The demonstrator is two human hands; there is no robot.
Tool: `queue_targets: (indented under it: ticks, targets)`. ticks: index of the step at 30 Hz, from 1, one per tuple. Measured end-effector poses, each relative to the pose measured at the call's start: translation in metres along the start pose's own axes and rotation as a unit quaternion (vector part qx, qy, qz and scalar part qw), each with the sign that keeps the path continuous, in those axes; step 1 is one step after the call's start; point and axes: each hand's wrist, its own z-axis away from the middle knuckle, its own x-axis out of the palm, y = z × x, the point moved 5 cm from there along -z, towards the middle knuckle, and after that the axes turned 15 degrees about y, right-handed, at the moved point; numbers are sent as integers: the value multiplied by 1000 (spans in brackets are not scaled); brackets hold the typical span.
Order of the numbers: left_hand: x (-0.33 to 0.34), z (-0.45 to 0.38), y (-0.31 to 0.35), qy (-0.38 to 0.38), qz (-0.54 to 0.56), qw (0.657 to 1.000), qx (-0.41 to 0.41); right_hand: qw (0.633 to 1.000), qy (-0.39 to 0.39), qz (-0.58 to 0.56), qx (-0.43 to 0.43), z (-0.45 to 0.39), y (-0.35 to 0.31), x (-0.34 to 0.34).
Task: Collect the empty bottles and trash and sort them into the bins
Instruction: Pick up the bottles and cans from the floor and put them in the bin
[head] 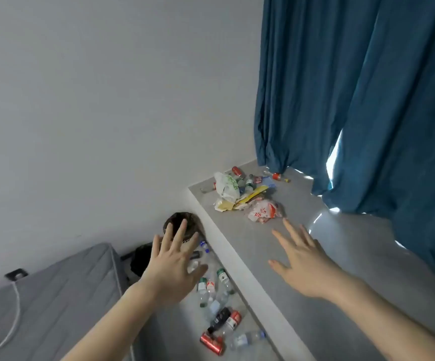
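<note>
Both: left hand (171,267), right hand (302,267) empty, spread.

my left hand (171,267) is spread flat, fingers apart, above the floor gap beside the ledge (302,295), holding nothing. my right hand (303,265) is spread the same way over the ledge, empty too. farther along the ledge lies a trash pile (245,195) of bags and wrappers near the blue curtain (354,100). bottles and cans (217,311) litter the floor below, with a dark bin (182,226) beyond my left fingers.
</note>
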Motion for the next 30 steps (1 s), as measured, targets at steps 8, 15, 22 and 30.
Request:
queue_targets:
  ticks: [8, 15, 22, 30]
  targets:
    - [53, 34, -39, -50, -2, 997, -61, 997, -74, -8, -14, -12, -24, 68]
    - [70, 26, -101, -61, 5, 992, -114, 992, -117, -15, -36, -45, -65, 106]
    - [102, -19, -180, -88, 22, 988, -124, 990, -140, -1, -12, -102, -103, 149]
    - [143, -95, -286, -156, 22, 984, -81, 989, -139, -1, 53, -187, -163, 198]
